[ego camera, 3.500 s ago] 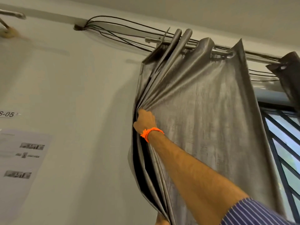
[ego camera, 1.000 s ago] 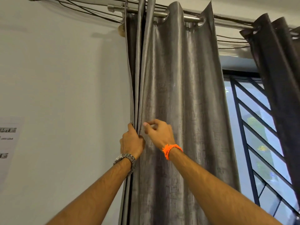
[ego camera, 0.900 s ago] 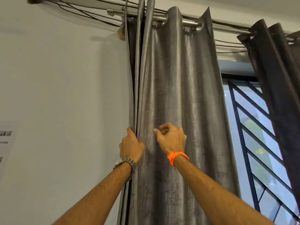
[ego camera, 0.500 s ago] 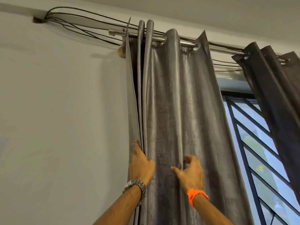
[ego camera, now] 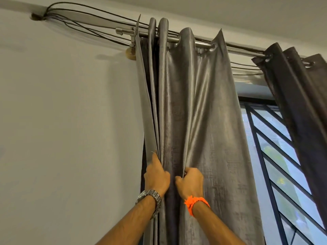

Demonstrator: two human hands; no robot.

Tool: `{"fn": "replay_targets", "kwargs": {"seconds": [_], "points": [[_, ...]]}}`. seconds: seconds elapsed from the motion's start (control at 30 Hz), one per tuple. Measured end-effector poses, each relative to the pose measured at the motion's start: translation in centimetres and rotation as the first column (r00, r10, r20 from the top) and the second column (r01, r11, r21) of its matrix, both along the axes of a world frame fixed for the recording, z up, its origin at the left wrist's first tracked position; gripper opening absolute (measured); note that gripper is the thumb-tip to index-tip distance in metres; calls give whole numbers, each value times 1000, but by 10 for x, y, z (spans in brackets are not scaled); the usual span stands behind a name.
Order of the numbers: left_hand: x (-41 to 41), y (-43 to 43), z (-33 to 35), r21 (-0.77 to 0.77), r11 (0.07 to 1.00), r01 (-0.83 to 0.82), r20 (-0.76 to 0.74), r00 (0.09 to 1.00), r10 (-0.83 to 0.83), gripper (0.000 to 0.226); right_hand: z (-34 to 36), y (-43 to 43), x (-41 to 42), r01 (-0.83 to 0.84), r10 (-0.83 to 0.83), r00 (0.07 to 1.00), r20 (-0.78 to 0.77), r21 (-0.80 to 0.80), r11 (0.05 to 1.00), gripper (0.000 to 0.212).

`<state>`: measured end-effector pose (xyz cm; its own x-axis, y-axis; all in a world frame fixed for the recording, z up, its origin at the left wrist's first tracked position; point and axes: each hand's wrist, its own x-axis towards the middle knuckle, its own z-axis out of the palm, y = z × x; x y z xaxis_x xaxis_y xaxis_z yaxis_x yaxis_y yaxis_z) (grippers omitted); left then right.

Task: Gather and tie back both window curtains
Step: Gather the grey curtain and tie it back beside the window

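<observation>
A shiny grey left curtain (ego camera: 200, 110) hangs by eyelets from a metal rod (ego camera: 203, 44), bunched into folds at its left side. My left hand (ego camera: 156, 175), with a metal watch, grips the stacked left folds near the wall edge. My right hand (ego camera: 190, 181), with an orange wristband, pinches the adjacent fold just to the right. The two hands sit almost side by side. A darker right curtain (ego camera: 300, 106) hangs gathered at the far right of the same rod.
Black cables (ego camera: 85, 23) run along the wall top behind the rod. A bare white wall (ego camera: 70, 129) fills the left. The window with a black diagonal grille (ego camera: 276, 156) shows between the curtains. The ceiling is close above.
My right hand went from open fingers on the cloth to closed on a fold, and pulled it left toward my left hand. The view tilted up over the last second.
</observation>
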<state>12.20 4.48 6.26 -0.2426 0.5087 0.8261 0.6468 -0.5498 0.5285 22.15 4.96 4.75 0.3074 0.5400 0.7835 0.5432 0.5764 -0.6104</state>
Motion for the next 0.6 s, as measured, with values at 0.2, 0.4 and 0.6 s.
{"fn": "replay_targets", "kwargs": {"seconds": [0.2, 0.4, 0.6], "points": [[3, -5, 1, -20, 995, 98, 27, 995, -98, 58, -3, -6, -15, -73, 81, 991, 106, -77, 994, 19], [-2, -1, 7, -219, 921, 323, 94, 946, -309, 84, -9, -21, -30, -171, 171, 977, 130, -18, 985, 24], [8, -8, 13, -209, 953, 219, 90, 975, -204, 60, -18, -22, -21, -255, 255, 963, 87, -4, 967, 19]]}}
